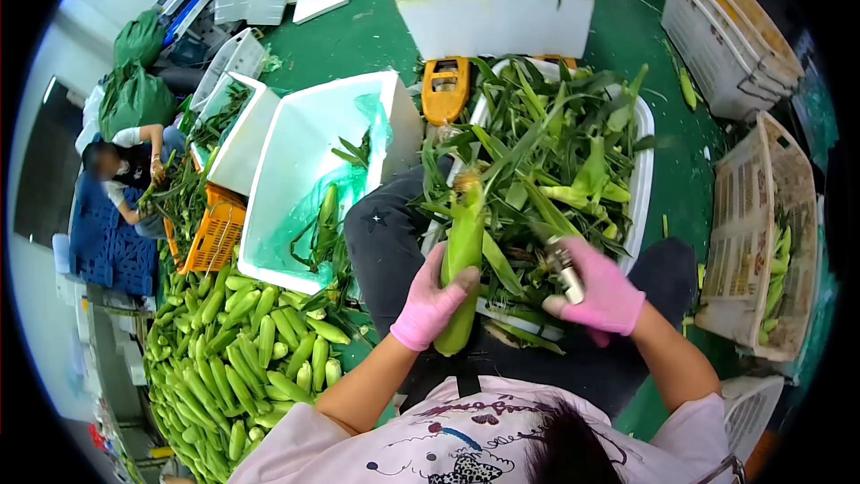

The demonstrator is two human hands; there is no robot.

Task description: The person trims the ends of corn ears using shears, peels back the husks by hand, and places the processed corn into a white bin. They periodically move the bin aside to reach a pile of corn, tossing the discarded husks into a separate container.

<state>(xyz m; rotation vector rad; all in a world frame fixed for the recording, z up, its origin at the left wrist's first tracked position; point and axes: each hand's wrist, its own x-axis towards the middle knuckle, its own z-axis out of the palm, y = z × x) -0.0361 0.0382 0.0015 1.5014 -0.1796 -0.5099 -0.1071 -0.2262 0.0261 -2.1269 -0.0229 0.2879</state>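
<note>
My left hand, in a pink glove, is wrapped round the lower part of a green ear of corn in its husk. The ear stands nearly upright over my lap, brown silk at its top end. In my right hand, also gloved in pink, is a small pale-handled tool with a metal part; its far end is smeared by motion. Both hands are at the near side of a white tub heaped with green husks and leaves. The tool is apart from the ear, to its right.
Left of my knee stands a white foam box with a green liner. A large pile of corn ears lies at the lower left. Another person sits by an orange crate. Plastic baskets line the right side.
</note>
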